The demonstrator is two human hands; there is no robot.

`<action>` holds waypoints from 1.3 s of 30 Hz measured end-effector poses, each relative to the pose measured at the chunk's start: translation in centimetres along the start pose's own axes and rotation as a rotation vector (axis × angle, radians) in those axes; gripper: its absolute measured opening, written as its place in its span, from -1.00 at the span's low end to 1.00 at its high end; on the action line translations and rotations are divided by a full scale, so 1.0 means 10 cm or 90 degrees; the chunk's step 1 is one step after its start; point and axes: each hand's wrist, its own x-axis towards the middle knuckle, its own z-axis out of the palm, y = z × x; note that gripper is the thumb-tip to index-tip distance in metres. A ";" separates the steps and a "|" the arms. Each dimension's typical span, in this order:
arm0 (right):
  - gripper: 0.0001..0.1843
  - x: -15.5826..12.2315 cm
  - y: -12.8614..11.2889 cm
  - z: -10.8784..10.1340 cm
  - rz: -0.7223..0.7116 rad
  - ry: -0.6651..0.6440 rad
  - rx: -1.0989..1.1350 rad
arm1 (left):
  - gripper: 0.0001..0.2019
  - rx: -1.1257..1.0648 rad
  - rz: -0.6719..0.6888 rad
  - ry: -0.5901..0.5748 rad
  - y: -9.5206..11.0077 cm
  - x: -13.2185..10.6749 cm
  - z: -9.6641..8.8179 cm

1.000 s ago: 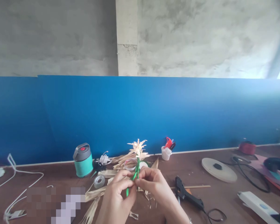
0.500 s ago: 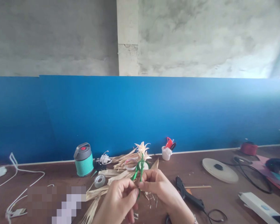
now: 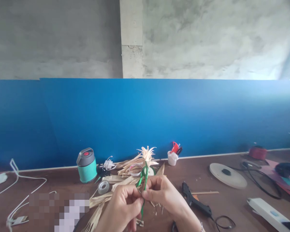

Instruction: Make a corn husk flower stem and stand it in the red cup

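Flower: the pale, husk-petalled flower (image 3: 147, 155) stands above the fingertips, directly up the stem and apart from both hands.
Stem: the green-wrapped stem (image 3: 145, 179) runs nearly upright, its top leaning slightly right; the lower end shows below the pinch.
Leaf: a green leaf (image 3: 139, 182) angles off on the stem's left side.
Right hand: the right hand (image 3: 160, 194) is nearer the flower, thumb and forefinger closed narrowly on the stem.
Left hand: the left hand (image 3: 125, 206) sits just lower, thumb and forefinger pinched together at the stem (the exact contact is partly hidden by the thumb), its other fingers curled beneath.
Husks: dried corn husks (image 3: 109, 179) lie behind and left of the hands on the brown table (image 3: 198, 175).
Glue gun: the black glue gun (image 3: 197, 203) rests to the right, touched by neither hand.
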 end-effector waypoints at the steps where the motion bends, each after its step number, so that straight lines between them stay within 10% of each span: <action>1: -0.55 0.01 0.01 0.00 -0.005 0.001 -0.002 | -0.74 -0.007 -0.001 -0.004 -0.02 0.02 -0.01; 20: -0.56 -0.02 0.01 0.01 0.011 -0.008 0.109 | -0.69 -0.137 0.020 -0.016 -0.03 -0.05 0.00; 29: -0.53 -0.01 -0.05 0.06 0.012 0.113 0.140 | -0.68 -0.120 -0.018 -0.060 0.00 -0.03 0.00; 39: -0.47 0.05 0.00 0.09 -0.035 0.234 -0.042 | -0.81 0.164 0.033 0.168 0.02 -0.06 0.16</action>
